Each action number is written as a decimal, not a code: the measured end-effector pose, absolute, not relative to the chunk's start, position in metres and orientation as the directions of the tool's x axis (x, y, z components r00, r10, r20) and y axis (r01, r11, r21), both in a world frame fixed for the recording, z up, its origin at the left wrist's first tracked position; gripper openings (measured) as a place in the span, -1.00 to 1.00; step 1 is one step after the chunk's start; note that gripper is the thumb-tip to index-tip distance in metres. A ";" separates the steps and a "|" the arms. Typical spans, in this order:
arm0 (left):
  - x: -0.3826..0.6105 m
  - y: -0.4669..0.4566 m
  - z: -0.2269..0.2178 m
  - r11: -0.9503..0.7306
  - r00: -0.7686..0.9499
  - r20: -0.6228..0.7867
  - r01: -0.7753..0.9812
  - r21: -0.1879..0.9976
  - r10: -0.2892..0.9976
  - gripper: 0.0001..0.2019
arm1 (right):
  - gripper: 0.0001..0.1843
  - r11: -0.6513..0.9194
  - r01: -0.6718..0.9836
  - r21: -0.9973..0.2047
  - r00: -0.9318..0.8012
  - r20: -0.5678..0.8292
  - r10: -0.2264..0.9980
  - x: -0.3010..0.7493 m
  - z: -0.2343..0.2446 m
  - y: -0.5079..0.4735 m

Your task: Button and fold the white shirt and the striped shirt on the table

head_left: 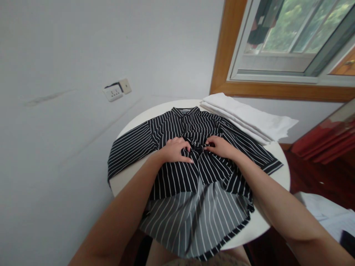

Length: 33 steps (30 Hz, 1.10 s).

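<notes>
A black shirt with white stripes (174,177) lies front up, its collar at the far side and its lower edge hanging toward me. My left hand (175,149) rests on the shirt's front, thumb stretched out and apart from the curled forefinger. To its right, my right hand (220,146) pinches the bunched edge of the shirt's front opening between thumb and fingers. A small round button (194,143) shows between the two hands. Both sleeves are spread out sideways. The grey inner side of the back panel shows below the front hem.
Under the shirt is a round white table (281,181) against a wall. Folded white cloth (244,114) lies at its back right. Wall sockets (113,92) are at left, a wood-framed window (277,44) at right. Red fabric (327,142) and a white item (321,208) are beyond the table.
</notes>
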State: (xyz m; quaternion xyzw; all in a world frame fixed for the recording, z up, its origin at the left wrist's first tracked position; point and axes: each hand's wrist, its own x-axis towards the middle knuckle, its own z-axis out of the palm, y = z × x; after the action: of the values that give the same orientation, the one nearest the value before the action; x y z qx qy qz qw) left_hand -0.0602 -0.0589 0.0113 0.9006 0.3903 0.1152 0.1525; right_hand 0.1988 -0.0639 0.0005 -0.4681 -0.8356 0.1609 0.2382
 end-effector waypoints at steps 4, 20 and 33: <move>-0.062 -0.055 0.011 -0.682 0.693 0.103 0.653 0.331 0.714 -0.71 | -0.95 0.453 0.747 -0.486 -0.337 0.310 0.889 0.200 -0.002 -0.061; -0.074 -0.045 0.019 -0.528 0.401 0.403 0.802 0.280 0.823 -0.78 | -0.85 0.425 0.744 -0.515 -0.247 0.378 0.892 0.200 -0.005 -0.058; -0.069 -0.047 0.016 -0.525 0.391 0.404 0.793 0.309 0.827 -0.82 | -0.86 0.473 0.667 -0.576 -0.237 0.438 0.867 0.196 -0.006 -0.058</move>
State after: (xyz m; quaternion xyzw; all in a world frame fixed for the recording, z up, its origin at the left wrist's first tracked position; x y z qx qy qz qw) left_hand -0.0692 -0.0466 0.0157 0.8333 0.4860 0.2613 0.0329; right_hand 0.1960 -0.0580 -0.0063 -0.4950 -0.7747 0.1358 0.3694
